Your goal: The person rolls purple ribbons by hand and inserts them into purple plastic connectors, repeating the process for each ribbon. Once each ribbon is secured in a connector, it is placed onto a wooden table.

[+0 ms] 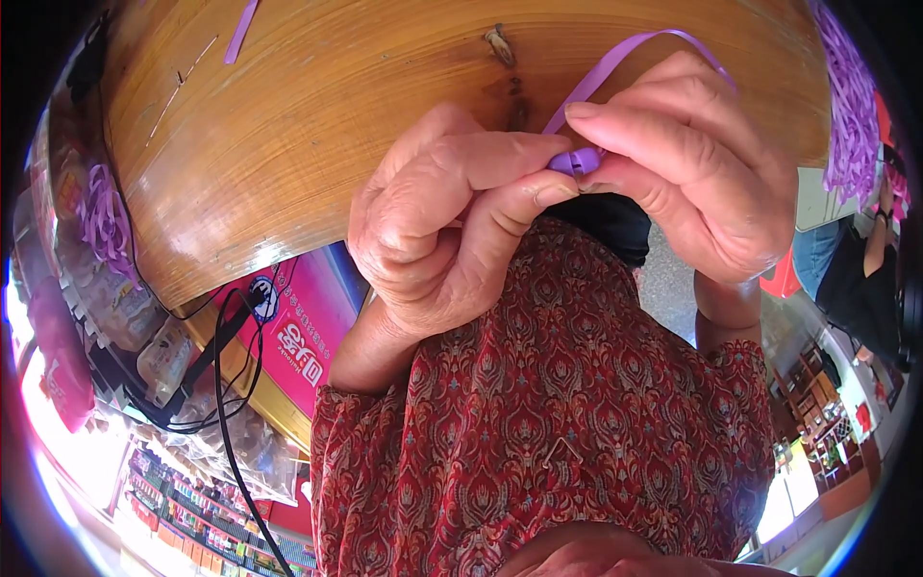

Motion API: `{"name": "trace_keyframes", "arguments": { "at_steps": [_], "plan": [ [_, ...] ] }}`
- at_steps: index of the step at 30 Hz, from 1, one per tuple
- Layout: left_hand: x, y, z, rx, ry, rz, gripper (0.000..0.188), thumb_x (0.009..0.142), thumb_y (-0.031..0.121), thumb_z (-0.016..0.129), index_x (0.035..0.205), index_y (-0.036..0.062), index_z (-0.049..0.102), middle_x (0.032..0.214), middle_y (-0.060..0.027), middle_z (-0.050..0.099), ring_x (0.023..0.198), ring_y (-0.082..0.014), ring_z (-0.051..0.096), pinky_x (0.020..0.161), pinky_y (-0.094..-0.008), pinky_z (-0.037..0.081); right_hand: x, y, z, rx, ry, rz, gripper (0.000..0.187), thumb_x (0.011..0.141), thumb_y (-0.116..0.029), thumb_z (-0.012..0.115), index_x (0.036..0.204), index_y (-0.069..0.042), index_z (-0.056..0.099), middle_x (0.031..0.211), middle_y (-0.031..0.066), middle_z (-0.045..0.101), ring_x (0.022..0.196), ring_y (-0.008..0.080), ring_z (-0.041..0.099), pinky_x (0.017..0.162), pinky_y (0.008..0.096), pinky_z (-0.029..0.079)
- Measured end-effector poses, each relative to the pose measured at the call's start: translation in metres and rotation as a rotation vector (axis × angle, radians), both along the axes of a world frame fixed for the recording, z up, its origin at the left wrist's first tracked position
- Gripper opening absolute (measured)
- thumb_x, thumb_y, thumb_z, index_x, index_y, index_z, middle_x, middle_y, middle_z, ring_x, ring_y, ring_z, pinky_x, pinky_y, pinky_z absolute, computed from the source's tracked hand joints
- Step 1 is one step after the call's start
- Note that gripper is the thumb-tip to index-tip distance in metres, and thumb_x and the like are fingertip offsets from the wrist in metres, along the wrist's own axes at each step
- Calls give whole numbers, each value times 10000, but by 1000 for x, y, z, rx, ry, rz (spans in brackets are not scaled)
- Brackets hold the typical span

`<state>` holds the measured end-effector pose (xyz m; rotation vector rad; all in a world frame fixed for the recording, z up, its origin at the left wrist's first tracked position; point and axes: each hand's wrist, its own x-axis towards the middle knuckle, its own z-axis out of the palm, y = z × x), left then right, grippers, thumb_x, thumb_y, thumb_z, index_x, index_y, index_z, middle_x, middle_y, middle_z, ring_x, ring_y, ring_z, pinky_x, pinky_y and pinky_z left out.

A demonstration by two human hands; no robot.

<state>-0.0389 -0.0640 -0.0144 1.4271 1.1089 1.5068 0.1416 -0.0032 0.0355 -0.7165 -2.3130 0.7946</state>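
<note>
Between both hands, over the near edge of the wooden table [336, 87], is a small purple plastic clip [575, 162]. My left hand [423, 216] pinches its left end between thumb and index finger. The fingers of my right hand [707, 163] close on the other end, where part of the clip is hidden. A flat purple ribbon [615, 60] rises from behind the clip and loops over to the back of my right hand. Whether it is threaded through the clip I cannot tell.
A thin metal wire tool [182, 85] and a purple strip [240, 33] lie far left. Purple ribbon bundles hang at the left [106, 223] and right [851, 106] edges. Below the table's left edge are a pink box [296, 322] and black cables [223, 404]. Another person [851, 274] is at right.
</note>
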Motion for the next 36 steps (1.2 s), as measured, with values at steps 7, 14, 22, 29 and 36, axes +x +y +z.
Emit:
{"name": "trace_keyframes", "arguments": {
  "at_steps": [7, 14, 22, 29, 36],
  "plan": [
    [0, -9, -1, 33, 154, -106, 191, 667, 58, 776, 807, -3, 661, 669, -65, 604, 541, -180, 532, 488, -266, 418, 9, -15, -16, 227, 22, 42, 378, 561, -41, 750, 902, 89, 650, 771, 129, 584, 649, 234, 542, 532, 299, 423],
    [-6, -20, 3, 73, 300, -200, 203, 705, 111, 756, 865, 17, 673, 652, -33, 531, 555, -138, 447, 483, -254, 324, 15, -29, -13, 274, -16, 150, 381, 508, -50, 702, 853, 95, 631, 771, 133, 552, 631, 244, 507, 488, 317, 389],
    [-6, -20, 4, 99, 296, -318, 261, 570, 56, 771, 814, 17, 685, 636, -25, 496, 561, -144, 462, 485, -250, 336, 19, -38, -14, 291, -50, 228, 380, 543, -54, 705, 870, 120, 620, 828, 148, 545, 653, 248, 503, 490, 351, 397],
    [-4, -39, 9, -18, 250, -285, 244, 587, 25, 757, 814, 7, 671, 664, -41, 517, 575, -137, 479, 490, -254, 362, 11, -38, -9, 443, -143, 355, 361, 552, -64, 716, 843, 125, 615, 766, 146, 536, 624, 237, 493, 450, 338, 364],
    [-4, -16, 6, -32, 221, -508, 232, 689, 80, 759, 864, -16, 642, 741, -62, 564, 598, -137, 495, 518, -256, 372, 23, -42, -23, 298, -47, 159, 334, 578, -103, 729, 806, 106, 604, 684, 127, 526, 587, 225, 497, 456, 323, 376]
  ]
}}
